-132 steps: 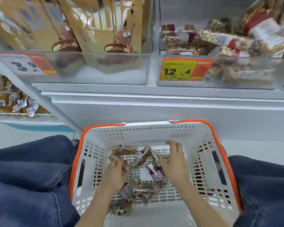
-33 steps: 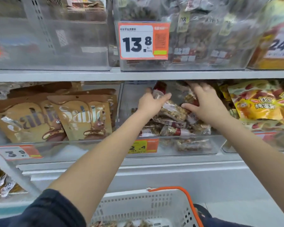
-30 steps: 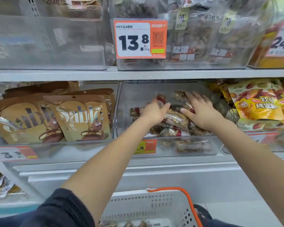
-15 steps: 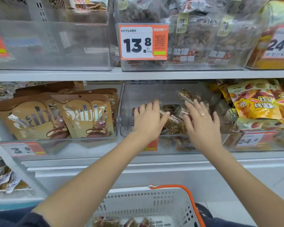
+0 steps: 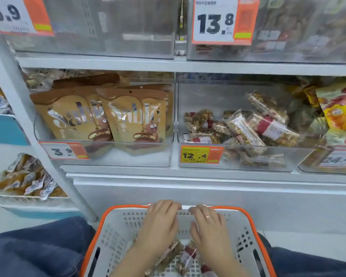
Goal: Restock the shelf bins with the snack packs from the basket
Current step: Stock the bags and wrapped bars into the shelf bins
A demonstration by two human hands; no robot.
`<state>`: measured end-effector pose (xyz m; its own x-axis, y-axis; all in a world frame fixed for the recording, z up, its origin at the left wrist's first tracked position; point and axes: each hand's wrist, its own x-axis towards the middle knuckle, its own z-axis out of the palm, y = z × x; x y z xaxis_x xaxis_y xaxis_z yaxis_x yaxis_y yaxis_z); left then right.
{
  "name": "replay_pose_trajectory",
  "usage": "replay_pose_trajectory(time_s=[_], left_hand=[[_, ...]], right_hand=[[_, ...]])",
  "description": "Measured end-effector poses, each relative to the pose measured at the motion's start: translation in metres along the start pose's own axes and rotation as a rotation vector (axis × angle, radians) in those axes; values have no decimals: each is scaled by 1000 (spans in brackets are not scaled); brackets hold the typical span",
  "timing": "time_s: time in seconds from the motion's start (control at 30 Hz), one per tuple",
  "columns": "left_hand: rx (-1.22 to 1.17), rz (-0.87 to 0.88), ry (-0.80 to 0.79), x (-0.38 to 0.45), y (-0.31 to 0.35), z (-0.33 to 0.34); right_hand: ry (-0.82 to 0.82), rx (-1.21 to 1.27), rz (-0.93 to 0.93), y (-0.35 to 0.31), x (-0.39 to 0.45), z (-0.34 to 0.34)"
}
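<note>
Head view, store aisle: both hands are seen lowered into the white basket [image 5: 116, 232] with its orange rim, the left hand [image 5: 158, 224] and the right hand [image 5: 208, 226] set side by side, fingers loosely spread and nothing yet gripped. The snack packs [image 5: 180, 254] that remain to be shelved are seen just under and between the wrists, on the basket floor; their clear wrappers and red bands are matched by the packs already heaped in the clear shelf bin [image 5: 248, 158] above, on the middle shelf to the right of centre. The step in hand is judged to be another pick-up: a further load is to be gathered from the basket. For the next move, fingers would need to be closed round a bundle of the slippery packs, and the bundle lifted clear of the rim and carried up into that bin, where room is seen at the back and on the left. A yellow-and-orange price tag [image 5: 201, 154] on the bin front is read as "12.4". On the neighbouring bin a tag [image 5: 63, 150] reads "3.9", and the brown pouches [image 5: 132, 118] in it are lettered "Sable", each with a cartoon figure. Above, tags reading "13.8" [image 5: 224, 21] and "5.9" [image 5: 18, 15] are shown; a tag at far right is cut off after "24". Smaller print cannot be made out.
</note>
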<state>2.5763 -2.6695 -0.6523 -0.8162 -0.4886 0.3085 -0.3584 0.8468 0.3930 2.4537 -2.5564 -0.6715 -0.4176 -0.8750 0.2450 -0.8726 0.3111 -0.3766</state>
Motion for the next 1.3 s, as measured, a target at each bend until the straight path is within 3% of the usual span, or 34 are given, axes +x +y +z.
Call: replay_pose_trajectory(time_s=[0.13,0.23,0.37,0.57,0.67,0.8,0.93,1.3], left_hand=[[64,-288,-356,-44,-46,35],[85,-474,-531,-67,-78,58],[16,-657,-652,-89,-106,85],[23,-750,-854,-118,-124,115],[-95,-874,-908,-126,-131,123],[-518,-1131,-688,-130,-139,137],[-755,-1265,-539,-126,-140,143],[-664,-1271,-596,-113,-129,154]], right_hand=[[-361,123,238,20,-19,52],[-520,120,330,33,-29,85],[-719,144,481,48,-44,128],[-933,168,620,72,-57,164],[-918,192,634,73,-53,172],[-900,172,643,73,-44,181],[-785,156,773,75,-44,178],[-663,713,964,55,-34,199]])
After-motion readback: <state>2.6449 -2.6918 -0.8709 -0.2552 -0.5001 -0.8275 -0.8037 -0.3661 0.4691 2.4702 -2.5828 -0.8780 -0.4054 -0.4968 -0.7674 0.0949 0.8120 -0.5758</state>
